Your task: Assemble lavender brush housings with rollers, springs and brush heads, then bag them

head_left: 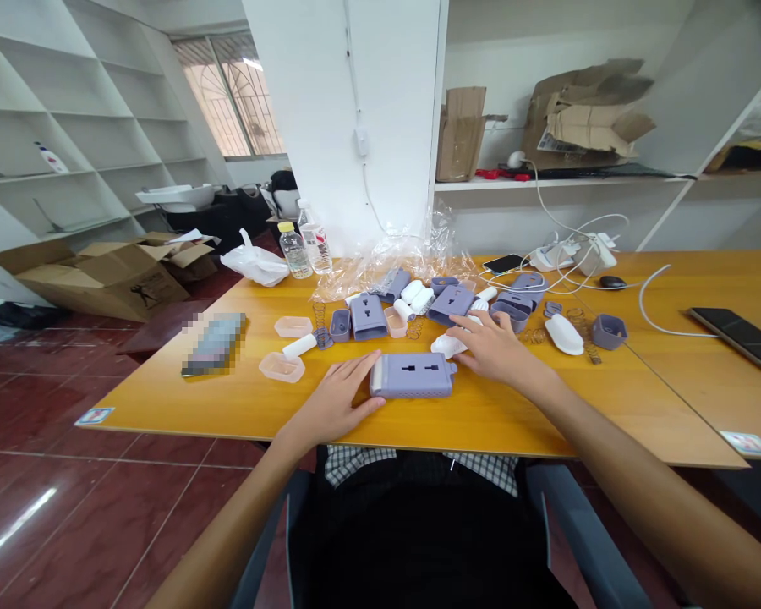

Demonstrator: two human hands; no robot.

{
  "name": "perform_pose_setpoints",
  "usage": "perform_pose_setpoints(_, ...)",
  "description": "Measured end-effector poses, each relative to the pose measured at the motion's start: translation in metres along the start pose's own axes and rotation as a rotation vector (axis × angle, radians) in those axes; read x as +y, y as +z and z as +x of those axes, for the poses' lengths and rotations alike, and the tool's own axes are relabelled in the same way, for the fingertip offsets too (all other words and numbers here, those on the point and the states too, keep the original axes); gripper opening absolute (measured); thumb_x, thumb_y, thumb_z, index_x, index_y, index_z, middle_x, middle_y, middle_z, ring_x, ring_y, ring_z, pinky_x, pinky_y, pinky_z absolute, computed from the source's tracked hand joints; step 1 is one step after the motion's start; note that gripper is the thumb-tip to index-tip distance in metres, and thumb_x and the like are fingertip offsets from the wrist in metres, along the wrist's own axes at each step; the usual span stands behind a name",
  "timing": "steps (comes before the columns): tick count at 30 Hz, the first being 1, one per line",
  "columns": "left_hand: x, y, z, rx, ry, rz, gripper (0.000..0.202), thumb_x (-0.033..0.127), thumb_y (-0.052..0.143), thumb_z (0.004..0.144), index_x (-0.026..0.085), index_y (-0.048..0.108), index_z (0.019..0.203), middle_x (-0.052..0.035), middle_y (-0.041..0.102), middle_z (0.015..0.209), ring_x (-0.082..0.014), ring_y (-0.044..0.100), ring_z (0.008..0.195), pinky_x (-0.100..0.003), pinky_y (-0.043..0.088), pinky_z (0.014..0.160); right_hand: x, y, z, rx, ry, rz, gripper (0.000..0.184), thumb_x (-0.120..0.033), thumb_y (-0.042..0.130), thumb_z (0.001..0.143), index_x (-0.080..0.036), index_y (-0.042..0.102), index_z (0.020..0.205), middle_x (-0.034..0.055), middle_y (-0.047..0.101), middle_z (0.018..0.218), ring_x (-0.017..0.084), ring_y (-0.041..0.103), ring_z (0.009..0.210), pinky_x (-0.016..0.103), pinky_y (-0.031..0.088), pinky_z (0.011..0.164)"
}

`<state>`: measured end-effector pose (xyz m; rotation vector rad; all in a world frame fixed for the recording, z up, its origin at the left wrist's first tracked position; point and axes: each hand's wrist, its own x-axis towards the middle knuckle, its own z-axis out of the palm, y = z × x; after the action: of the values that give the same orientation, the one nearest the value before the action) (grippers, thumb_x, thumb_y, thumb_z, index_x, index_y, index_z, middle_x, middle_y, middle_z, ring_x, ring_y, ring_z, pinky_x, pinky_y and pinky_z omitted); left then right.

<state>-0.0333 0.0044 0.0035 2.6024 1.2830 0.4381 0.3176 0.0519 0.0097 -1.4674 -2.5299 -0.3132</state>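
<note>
A lavender plastic box (412, 375) with slots on top lies on the wooden table (228, 397) straight in front of me. My left hand (342, 397) rests flat against its left end, fingers stretched out, touching it. My right hand (491, 342) lies at its right end with the fingers spread over a white oval piece (447, 344). More lavender shells (368, 317), white rollers (412, 296), pink caps (282, 366) and metal springs (319, 317) are scattered behind.
Two water bottles (295, 249) and a crumpled clear bag (406, 254) stand at the back. A phone (739, 337), chargers and white cables (571, 254) are to the right. Open cardboard boxes (101, 275) lie on the floor at left.
</note>
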Motion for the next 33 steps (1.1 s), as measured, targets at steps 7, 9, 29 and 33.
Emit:
perform_pose_setpoints(7,0.001,0.0,0.0,-0.001,-0.004,0.01,0.073,0.055,0.052,0.109,0.027,0.026,0.17,-0.0125,0.045,0.171,-0.035,0.049,0.154,-0.056,0.038,0.127,-0.003,0.0,0.005,0.013,0.009,0.014,0.023,-0.028,0.053,0.104,-0.018,0.067,0.12,0.019,0.076,0.123,0.039,0.06,0.125,0.052,0.035,0.1)
perform_pose_setpoints(9,0.001,0.0,0.0,0.003,-0.001,0.01,0.073,0.054,0.052,0.109,0.028,0.025,0.171,-0.0124,0.045,0.171,-0.0355,0.049,0.153,-0.056,0.038,0.127,-0.002,0.002,0.006,0.018,0.024,0.019,0.027,-0.029,0.054,0.104,-0.018,0.066,0.126,0.018,0.077,0.117,0.038,0.063,0.119,0.05,0.034,0.097)
perform_pose_setpoints(29,0.005,-0.01,0.008,-0.032,-0.015,-0.105,0.071,0.055,0.063,0.102,0.028,0.039,0.163,-0.013,0.052,0.166,-0.036,0.05,0.152,-0.06,0.039,0.127,-0.001,-0.011,-0.003,0.113,0.123,0.771,0.043,-0.046,0.061,0.099,-0.021,0.066,0.134,0.0131,0.078,0.124,0.031,0.073,0.103,0.046,0.058,0.09)
perform_pose_setpoints(33,0.006,-0.013,0.028,-0.101,0.071,-0.165,0.074,0.054,0.07,0.097,0.027,0.043,0.16,-0.0122,0.05,0.167,-0.0345,0.049,0.153,-0.058,0.04,0.127,-0.015,-0.011,-0.009,0.119,0.076,1.083,0.037,-0.049,0.061,0.1,-0.021,0.066,0.125,0.0108,0.078,0.116,0.027,0.075,0.099,0.043,0.063,0.085)
